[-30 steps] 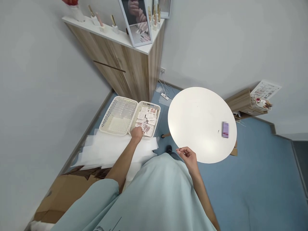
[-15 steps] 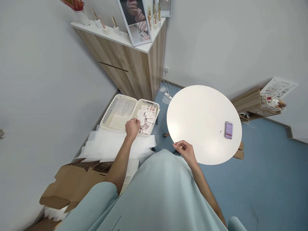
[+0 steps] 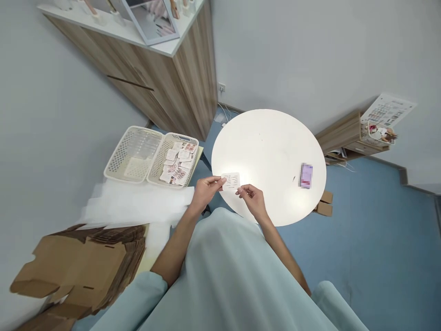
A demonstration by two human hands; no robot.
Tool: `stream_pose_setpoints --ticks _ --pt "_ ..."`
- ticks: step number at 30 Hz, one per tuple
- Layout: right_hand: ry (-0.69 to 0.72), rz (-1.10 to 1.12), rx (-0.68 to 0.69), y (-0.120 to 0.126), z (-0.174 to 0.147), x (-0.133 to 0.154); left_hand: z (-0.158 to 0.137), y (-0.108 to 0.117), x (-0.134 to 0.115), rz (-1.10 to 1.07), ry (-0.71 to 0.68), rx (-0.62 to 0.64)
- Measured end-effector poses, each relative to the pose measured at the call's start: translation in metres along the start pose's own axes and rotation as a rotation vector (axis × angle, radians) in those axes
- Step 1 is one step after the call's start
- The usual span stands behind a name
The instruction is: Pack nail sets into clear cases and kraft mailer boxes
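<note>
A small white printed card (image 3: 231,182) is held above the near left edge of the round white table (image 3: 265,138). My left hand (image 3: 204,192) pinches the card's left side between thumb and fingers. At its lower right corner, my right hand (image 3: 254,200) has thumb and fingertips closed on the card. To the left, a white perforated basket (image 3: 154,171) contains many similar cards (image 3: 179,162), some showing printed pictures. A blurred purple item (image 3: 306,175) lies on the right part of the table.
Another white basket (image 3: 109,165) adjoins the card basket. White foam sheets (image 3: 134,202) and stacked flat brown cardboard (image 3: 79,259) are at my left. Behind stands a wood-grain cabinet (image 3: 161,82) with a framed picture on top. A low wooden shelf (image 3: 341,133) is at the right wall.
My left hand has moved right from the card basket to the table edge with a card. My right hand has come to the card's corner. The view has shifted right.
</note>
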State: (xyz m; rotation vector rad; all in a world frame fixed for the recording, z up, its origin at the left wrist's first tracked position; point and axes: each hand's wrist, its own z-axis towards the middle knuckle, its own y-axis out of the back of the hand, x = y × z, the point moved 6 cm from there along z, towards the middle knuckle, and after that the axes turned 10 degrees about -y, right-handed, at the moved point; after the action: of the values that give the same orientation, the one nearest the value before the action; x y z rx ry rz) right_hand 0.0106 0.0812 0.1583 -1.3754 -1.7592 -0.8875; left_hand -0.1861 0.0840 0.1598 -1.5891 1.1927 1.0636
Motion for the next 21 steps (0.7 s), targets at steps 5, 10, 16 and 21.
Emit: stream_pose_setpoints --ticks 5,10,16,21 --pt "-0.041 0.104 -0.008 0.026 -0.01 -0.016 0.0 -0.03 0.005 0.028 0.051 0.143" --pt "-0.056 0.262 0.122 0.03 -0.018 -0.018 -0.003 -0.052 0.011 -0.191 0.114 0.377" --pt "-0.195 0.409 0.287 0.015 -0.018 -0.025 -0.01 -0.073 0.017 -0.357 0.197 0.55" --pt "-0.155 0.222 0.008 0.024 -0.016 -0.026 -0.005 -0.062 0.02 -0.206 0.169 0.397"
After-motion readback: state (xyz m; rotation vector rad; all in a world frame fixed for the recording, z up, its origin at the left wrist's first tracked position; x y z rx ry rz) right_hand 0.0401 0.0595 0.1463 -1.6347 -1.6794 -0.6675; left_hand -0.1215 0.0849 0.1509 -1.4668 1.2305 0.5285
